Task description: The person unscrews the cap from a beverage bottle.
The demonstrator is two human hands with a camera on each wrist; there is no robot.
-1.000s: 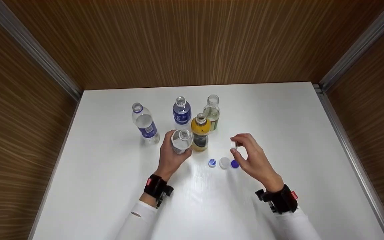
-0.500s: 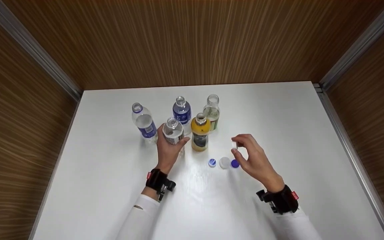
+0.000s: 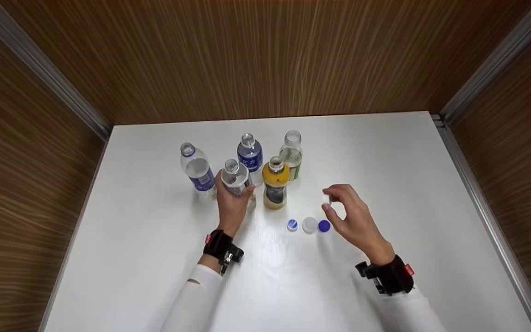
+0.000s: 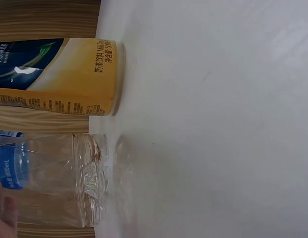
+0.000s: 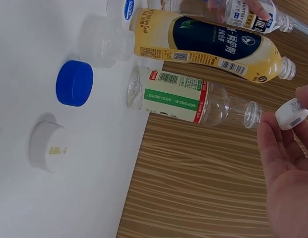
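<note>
My left hand (image 3: 231,208) grips a clear plastic bottle (image 3: 234,177) with an uncapped neck and a mostly white label. Its base is close over the table in the left wrist view. Just right of it stands a yellow milk tea bottle (image 3: 275,184), also uncapped. With thumb and fingertips, my right hand (image 3: 356,223) pinches a small white bottle cap (image 5: 291,114) above the table. Near that hand lie a blue-and-white cap (image 3: 292,225), a translucent cap (image 3: 309,225) and a dark blue cap (image 3: 324,226). Another white cap (image 5: 47,146) appears in the right wrist view.
Behind stand three more uncapped bottles: one with a purple-blue label (image 3: 201,177) at left, a blue-labelled one (image 3: 250,157), and a clear one with a green label (image 3: 292,157). Wood-grain panels (image 3: 265,60) enclose the white table (image 3: 385,152) at the back and sides.
My left hand has carried the clear bottle leftward and back, away from the yellow bottle, toward the bottle at left. The right hand, with its cap, has barely shifted.
</note>
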